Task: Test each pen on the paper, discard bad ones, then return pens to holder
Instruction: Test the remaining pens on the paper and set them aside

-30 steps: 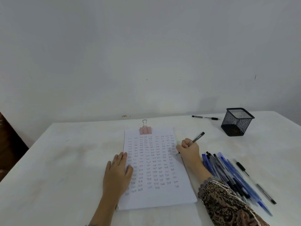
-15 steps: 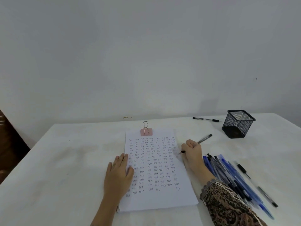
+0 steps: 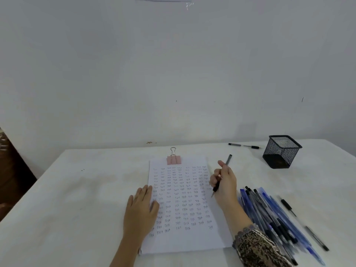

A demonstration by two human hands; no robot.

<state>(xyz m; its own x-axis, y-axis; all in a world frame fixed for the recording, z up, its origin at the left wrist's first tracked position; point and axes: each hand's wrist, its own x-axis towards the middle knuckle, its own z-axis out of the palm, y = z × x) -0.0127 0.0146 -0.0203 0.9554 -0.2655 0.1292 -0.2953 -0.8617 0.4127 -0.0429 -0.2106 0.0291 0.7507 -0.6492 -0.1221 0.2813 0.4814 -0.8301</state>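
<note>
Now my right hand (image 3: 225, 182) grips 1 pen (image 3: 228, 160) over the right edge of the paper (image 3: 185, 239).
From my head camera, the pen's tip points down at the page; I cannot tell if it touches. My left hand (image 3: 140, 211) lies flat, fingers straight, on the paper's left edge. A pile of pens (image 3: 269, 214) lies just right of my right arm. The black mesh holder (image 3: 281, 152) stands far back on the table (image 3: 77, 189), with 1 more pen (image 3: 243, 145) lying near it.
</note>
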